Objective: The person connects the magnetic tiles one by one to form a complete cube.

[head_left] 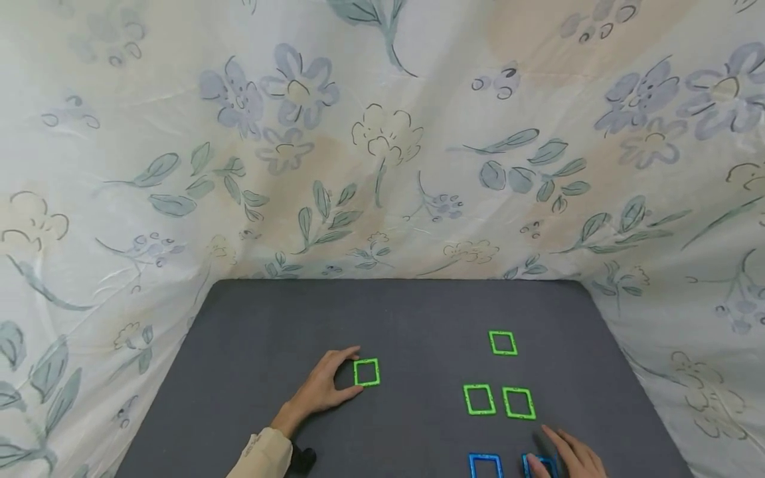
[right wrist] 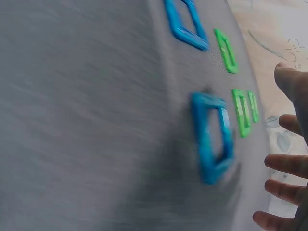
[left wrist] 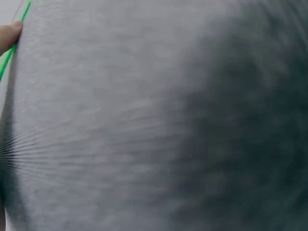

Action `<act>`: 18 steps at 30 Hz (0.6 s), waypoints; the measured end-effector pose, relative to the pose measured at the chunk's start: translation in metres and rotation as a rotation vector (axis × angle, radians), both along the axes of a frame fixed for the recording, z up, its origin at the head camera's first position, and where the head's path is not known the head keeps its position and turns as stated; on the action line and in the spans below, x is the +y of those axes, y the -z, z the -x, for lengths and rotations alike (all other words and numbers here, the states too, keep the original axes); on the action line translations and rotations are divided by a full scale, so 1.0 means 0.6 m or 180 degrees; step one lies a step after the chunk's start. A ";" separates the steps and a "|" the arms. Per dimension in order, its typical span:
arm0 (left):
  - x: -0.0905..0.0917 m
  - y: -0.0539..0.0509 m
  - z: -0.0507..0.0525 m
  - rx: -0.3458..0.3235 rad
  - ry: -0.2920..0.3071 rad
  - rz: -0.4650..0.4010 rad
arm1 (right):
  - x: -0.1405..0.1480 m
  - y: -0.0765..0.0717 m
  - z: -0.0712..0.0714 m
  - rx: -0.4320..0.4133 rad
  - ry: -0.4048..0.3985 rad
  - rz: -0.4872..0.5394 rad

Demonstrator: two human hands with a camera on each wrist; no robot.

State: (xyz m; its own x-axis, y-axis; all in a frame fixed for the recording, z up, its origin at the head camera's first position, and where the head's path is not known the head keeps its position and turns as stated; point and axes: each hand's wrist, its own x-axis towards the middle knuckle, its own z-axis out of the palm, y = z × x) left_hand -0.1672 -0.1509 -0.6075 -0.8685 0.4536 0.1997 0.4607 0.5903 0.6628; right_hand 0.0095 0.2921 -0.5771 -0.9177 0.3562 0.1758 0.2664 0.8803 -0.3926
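Observation:
On the left part of the dark table, my left hand point(head_left: 319, 386) pinches a green square magnetic tile point(head_left: 367, 384) with an open middle; thumb and forefinger are at opposite edges. In the left wrist view, one fingertip point(left wrist: 10, 34) touches the green tile's edge point(left wrist: 6, 63). At the front right, my right hand point(head_left: 576, 458) hovers over a blue square tile point(head_left: 545, 459), partly hiding it. The right wrist view shows that hand's fingers point(right wrist: 287, 164) spread, apart from the blue tile point(right wrist: 204, 144) and holding nothing.
Another blue tile point(head_left: 485, 457) lies left of the right hand. Beyond are three green tiles: two side by side point(head_left: 479, 413) point(head_left: 520, 416) and one farther back point(head_left: 503, 353). The grey table point(head_left: 287, 318) meets a floral cloth point(head_left: 388, 219) at its back and sides.

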 end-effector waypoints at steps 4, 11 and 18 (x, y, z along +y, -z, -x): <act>0.003 -0.008 0.007 -0.0193 0.0096 0.0042 | 0.031 -0.056 0.045 -0.0421 -0.0319 0.0042; 0.019 -0.035 0.020 -0.0130 0.0296 0.0648 | 0.074 -0.117 0.158 0.0082 -0.1192 0.0002; 0.044 -0.079 0.024 -0.0096 0.0348 0.1141 | 0.089 -0.134 0.267 0.0102 -0.1887 -0.0168</act>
